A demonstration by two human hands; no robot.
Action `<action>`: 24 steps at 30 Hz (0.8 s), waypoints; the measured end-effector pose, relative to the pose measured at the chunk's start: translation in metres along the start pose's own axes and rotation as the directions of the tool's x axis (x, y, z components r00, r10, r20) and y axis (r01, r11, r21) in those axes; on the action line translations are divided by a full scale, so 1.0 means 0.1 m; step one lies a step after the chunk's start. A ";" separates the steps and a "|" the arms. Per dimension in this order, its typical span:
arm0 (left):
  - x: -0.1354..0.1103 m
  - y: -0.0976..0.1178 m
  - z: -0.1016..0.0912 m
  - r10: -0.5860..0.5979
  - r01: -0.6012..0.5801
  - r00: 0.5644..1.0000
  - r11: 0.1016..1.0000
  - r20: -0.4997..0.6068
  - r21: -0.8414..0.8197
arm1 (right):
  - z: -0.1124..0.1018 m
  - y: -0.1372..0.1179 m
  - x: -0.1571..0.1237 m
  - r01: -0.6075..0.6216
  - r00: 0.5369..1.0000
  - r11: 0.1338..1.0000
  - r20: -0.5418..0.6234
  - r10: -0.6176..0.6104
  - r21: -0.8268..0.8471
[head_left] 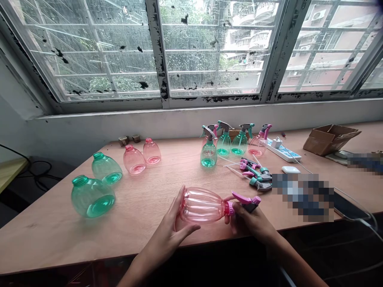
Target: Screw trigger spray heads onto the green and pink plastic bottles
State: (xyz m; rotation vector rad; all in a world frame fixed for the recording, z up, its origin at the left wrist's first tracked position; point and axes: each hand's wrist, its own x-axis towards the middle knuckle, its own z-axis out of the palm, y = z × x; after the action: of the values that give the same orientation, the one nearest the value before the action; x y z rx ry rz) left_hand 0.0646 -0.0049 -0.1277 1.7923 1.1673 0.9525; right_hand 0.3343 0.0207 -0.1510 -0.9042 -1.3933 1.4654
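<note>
A see-through pink bottle (202, 205) lies on its side between my hands near the table's front edge. My left hand (172, 229) cups its base, thumb below and fingers behind. At the neck, my right hand (253, 221) is closed around the pink and grey spray head (252, 204), which sits at the bottle's mouth. Whether it is fully screwed on I cannot tell. Loose spray heads with thin tubes (257, 174) lie in a pile beyond my right hand. To the left stand two topless pink bottles (134, 161) and two topless green bottles (93, 198).
Several green and pink bottles with spray heads (208, 154) stand at the back, near the wall. Right of them are a white power strip (283, 151), a white case (291, 170), a cardboard box (321, 139) and a phone (347, 205) with a cable. Two small blocks (123, 140) sit at the back left.
</note>
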 end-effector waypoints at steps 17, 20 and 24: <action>-0.04 0.09 -0.03 -0.072 0.087 0.993 0.982 0.096 -0.168 | 0.01 -0.01 -0.01 -0.002 1.000 0.999 -0.015 0.003 0.044; -0.05 0.08 -0.03 -0.046 0.063 0.992 0.987 0.119 -0.145 | 0.01 -0.01 0.00 -0.009 1.000 0.998 -0.012 0.010 0.058; -0.07 0.05 -0.04 -0.060 0.076 0.990 0.989 0.127 -0.128 | 0.01 -0.01 -0.01 -0.014 0.999 0.999 0.032 0.013 0.047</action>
State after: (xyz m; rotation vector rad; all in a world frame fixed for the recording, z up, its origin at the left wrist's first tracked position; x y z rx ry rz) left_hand 0.0606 -0.0117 -0.1227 1.6706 1.0564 0.8472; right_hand 0.3333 0.0196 -0.1497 -0.8658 -1.3721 1.5220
